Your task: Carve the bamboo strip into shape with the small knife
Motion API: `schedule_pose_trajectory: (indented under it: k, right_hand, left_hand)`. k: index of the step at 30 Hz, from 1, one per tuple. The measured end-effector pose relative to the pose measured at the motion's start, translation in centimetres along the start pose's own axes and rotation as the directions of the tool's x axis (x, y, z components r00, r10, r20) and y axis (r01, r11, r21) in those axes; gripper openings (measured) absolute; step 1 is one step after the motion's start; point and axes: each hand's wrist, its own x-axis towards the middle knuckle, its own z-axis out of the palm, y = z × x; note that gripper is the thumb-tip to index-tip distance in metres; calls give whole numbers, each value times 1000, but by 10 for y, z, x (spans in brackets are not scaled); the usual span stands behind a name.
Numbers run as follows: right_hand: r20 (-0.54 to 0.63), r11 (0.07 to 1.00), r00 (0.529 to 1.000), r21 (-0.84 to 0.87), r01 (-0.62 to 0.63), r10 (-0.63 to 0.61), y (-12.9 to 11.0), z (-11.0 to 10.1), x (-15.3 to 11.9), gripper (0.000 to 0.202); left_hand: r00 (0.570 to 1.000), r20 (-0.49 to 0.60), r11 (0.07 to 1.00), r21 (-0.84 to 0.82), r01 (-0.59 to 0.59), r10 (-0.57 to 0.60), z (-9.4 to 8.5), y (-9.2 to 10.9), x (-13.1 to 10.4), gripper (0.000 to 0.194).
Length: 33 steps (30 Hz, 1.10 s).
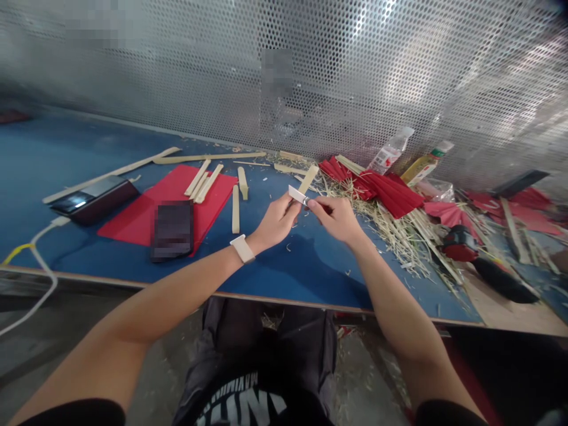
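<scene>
Near the middle of the blue table, my left hand [278, 222] is closed round a pale bamboo strip [309, 177], whose upper end sticks up past the fingers. My right hand [335, 218] grips a knife with a short, pale blade [296, 194], and the blade lies across the strip. Both hands are close together above the tabletop. The lower end of the strip is hidden by my fingers. Left of my hands, short strips [236, 208] lie on the table, and more [208, 183] rest on a red sheet [171, 183].
A dark phone [172, 231] overlaps the red sheet's front edge. Farther left sits a black device [95, 198] with a white cable [51, 275]. Shavings [399, 236], red folded material [393, 194] and two bottles [393, 148] [426, 164] lie to the right, before a perforated metal panel [222, 77].
</scene>
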Motion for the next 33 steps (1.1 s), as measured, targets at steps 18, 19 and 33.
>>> schedule_pose_trajectory:
  k: [18, 19, 33]
  right_hand:
    - [96, 979, 975, -53, -196, 200, -4, 0, 0, 83]
    - [95, 977, 974, -62, -202, 207, -4, 0, 0, 82]
    - [-56, 966, 966, 72, -247, 251, -12, 18, -3, 81]
  left_hand:
    - [974, 14, 890, 404, -211, 224, -5, -18, 2, 15]
    - [973, 14, 886, 412, -214, 229, -5, -19, 2, 16]
    - [963, -104, 865, 471, -173, 250, -6, -11, 0, 13]
